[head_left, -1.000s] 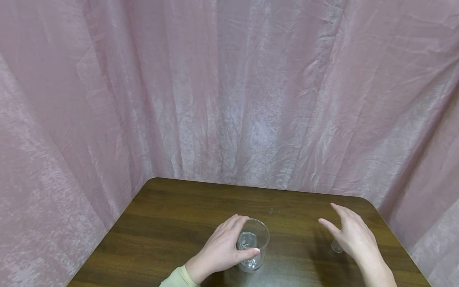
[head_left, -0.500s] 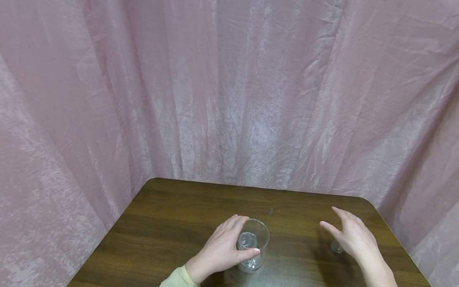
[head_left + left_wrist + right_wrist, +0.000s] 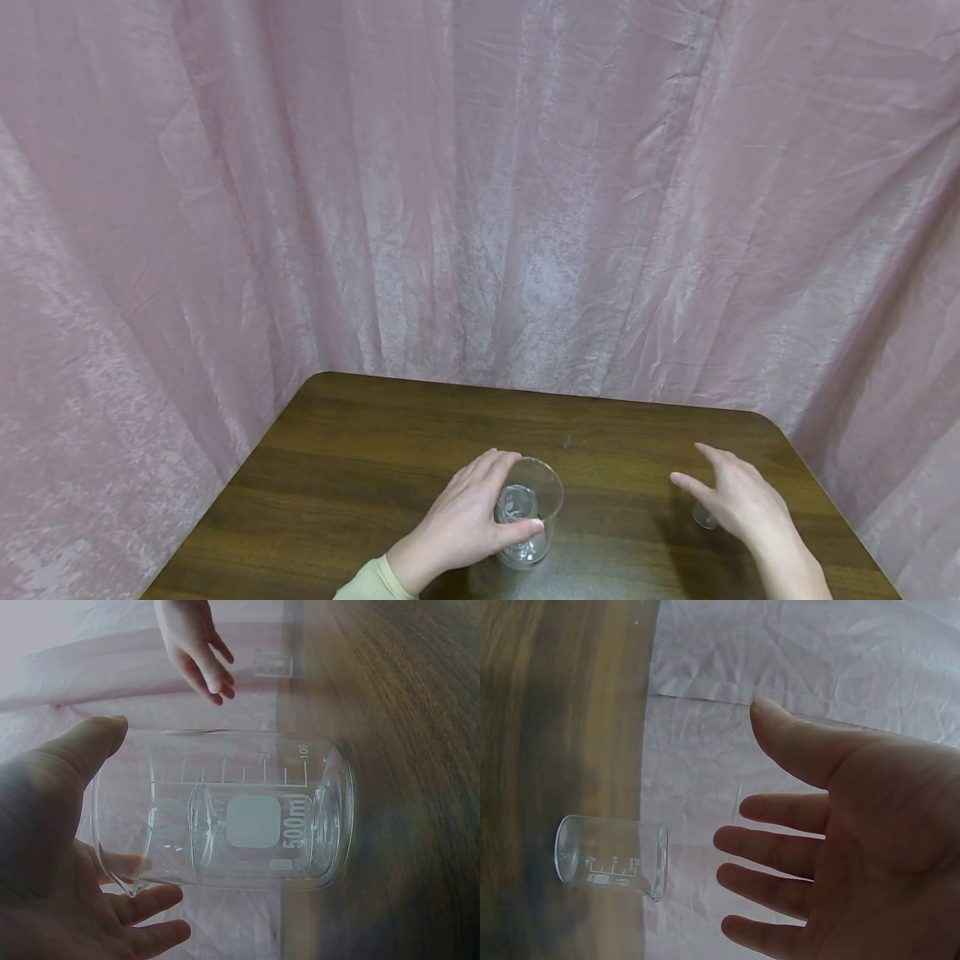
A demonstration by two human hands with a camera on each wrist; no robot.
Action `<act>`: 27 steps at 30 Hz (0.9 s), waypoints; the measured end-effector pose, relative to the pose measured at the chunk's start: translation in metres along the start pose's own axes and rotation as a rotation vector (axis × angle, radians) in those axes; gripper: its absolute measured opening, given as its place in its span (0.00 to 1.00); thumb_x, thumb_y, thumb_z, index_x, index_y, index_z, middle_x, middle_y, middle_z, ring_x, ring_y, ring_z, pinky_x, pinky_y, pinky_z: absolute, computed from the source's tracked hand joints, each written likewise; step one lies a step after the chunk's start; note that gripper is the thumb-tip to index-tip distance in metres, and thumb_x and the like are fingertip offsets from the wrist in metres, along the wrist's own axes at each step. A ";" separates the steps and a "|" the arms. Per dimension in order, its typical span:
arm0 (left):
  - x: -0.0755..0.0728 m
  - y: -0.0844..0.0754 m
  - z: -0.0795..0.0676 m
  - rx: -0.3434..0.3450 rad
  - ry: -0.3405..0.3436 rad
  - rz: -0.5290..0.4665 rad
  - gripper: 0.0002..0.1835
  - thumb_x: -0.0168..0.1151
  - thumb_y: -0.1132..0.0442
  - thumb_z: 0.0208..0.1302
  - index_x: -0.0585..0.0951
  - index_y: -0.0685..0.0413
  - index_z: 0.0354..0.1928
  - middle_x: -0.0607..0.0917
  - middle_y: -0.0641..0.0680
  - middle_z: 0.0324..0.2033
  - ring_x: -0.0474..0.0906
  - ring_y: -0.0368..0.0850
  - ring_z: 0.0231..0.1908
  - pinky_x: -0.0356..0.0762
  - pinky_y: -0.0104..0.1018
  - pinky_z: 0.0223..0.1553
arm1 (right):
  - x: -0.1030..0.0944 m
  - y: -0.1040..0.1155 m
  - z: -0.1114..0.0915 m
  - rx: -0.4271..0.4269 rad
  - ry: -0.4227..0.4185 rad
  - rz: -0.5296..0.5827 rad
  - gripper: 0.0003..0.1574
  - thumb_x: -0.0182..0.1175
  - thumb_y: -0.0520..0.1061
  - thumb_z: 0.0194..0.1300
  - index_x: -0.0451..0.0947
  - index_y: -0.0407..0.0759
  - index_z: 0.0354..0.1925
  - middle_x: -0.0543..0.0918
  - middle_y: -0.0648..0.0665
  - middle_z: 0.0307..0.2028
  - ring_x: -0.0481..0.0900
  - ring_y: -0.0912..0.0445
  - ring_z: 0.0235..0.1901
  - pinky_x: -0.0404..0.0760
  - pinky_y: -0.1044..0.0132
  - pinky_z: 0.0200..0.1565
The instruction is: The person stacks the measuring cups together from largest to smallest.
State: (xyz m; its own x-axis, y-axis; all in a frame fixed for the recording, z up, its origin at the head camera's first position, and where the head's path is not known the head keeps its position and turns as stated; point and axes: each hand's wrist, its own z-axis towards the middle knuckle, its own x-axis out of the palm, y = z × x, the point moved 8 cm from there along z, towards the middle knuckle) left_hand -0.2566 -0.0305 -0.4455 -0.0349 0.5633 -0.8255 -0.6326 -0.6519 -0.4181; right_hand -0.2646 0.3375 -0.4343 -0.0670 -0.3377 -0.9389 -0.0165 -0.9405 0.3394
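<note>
A clear 500 ml glass beaker [image 3: 255,862] stands upright on the table, seen from above in the head view. Inside it sits a smaller clear glass vessel [image 3: 517,503], most likely another beaker. My left hand [image 3: 465,515] holds the large beaker near its rim, thumb on the near side and fingers on the far side. Over to the right, a small graduated glass beaker [image 3: 611,855] stands upright by itself. My right hand [image 3: 744,504] hovers above it with fingers extended, apart from the glass, and hides most of it in the head view.
The brown wooden table [image 3: 360,450] has rounded far corners. Pink curtains [image 3: 480,208] hang behind its far edge and at both sides. A tiny clear speck or mark [image 3: 567,442] lies on the tabletop beyond the large beaker.
My right hand has sunk slightly toward the small beaker, its fingertips shifting down in the head view. The left hand and large beaker have stayed still.
</note>
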 end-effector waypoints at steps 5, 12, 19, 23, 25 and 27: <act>0.000 0.000 0.000 0.001 -0.001 -0.002 0.44 0.72 0.30 0.66 0.76 0.50 0.73 0.81 0.51 0.67 0.74 0.52 0.72 0.74 0.62 0.72 | 0.005 -0.003 0.000 0.012 0.043 -0.012 0.61 0.61 0.76 0.76 0.65 0.26 0.77 0.70 0.16 0.71 0.68 0.17 0.69 0.75 0.20 0.58; 0.001 0.001 0.000 -0.007 0.005 -0.003 0.44 0.72 0.30 0.66 0.76 0.50 0.74 0.81 0.52 0.67 0.74 0.53 0.73 0.74 0.62 0.72 | 0.010 -0.006 0.000 0.027 0.074 -0.025 0.59 0.66 0.72 0.73 0.68 0.26 0.76 0.73 0.16 0.69 0.71 0.18 0.67 0.77 0.22 0.56; 0.002 0.002 0.000 -0.022 0.019 -0.008 0.45 0.72 0.29 0.66 0.75 0.50 0.75 0.80 0.53 0.70 0.72 0.55 0.75 0.72 0.63 0.73 | 0.015 -0.010 -0.001 0.047 0.120 -0.031 0.59 0.67 0.71 0.73 0.67 0.25 0.76 0.78 0.19 0.66 0.76 0.20 0.64 0.79 0.25 0.54; 0.002 0.002 0.000 -0.016 0.013 -0.003 0.45 0.72 0.29 0.66 0.75 0.50 0.75 0.80 0.53 0.69 0.73 0.54 0.75 0.73 0.62 0.73 | 0.017 -0.011 -0.002 0.054 0.138 -0.028 0.58 0.67 0.70 0.73 0.68 0.24 0.74 0.82 0.22 0.62 0.78 0.21 0.62 0.80 0.26 0.53; 0.002 0.002 0.000 -0.014 0.012 -0.003 0.45 0.72 0.29 0.66 0.75 0.50 0.74 0.80 0.53 0.69 0.73 0.54 0.75 0.73 0.62 0.73 | 0.017 -0.012 -0.002 0.059 0.142 -0.028 0.57 0.67 0.70 0.74 0.69 0.24 0.74 0.82 0.22 0.62 0.78 0.21 0.63 0.80 0.26 0.54; 0.002 0.002 0.000 -0.015 0.013 -0.004 0.45 0.72 0.29 0.66 0.75 0.50 0.74 0.80 0.52 0.69 0.73 0.54 0.75 0.73 0.62 0.73 | 0.018 -0.013 -0.003 0.065 0.151 -0.030 0.56 0.67 0.69 0.74 0.69 0.24 0.74 0.82 0.22 0.62 0.78 0.21 0.63 0.80 0.26 0.54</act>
State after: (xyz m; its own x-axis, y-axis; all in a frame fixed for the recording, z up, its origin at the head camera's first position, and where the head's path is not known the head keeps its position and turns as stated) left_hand -0.2576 -0.0305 -0.4483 -0.0224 0.5596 -0.8284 -0.6214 -0.6569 -0.4270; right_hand -0.2626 0.3436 -0.4558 0.0851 -0.3159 -0.9450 -0.0813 -0.9475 0.3094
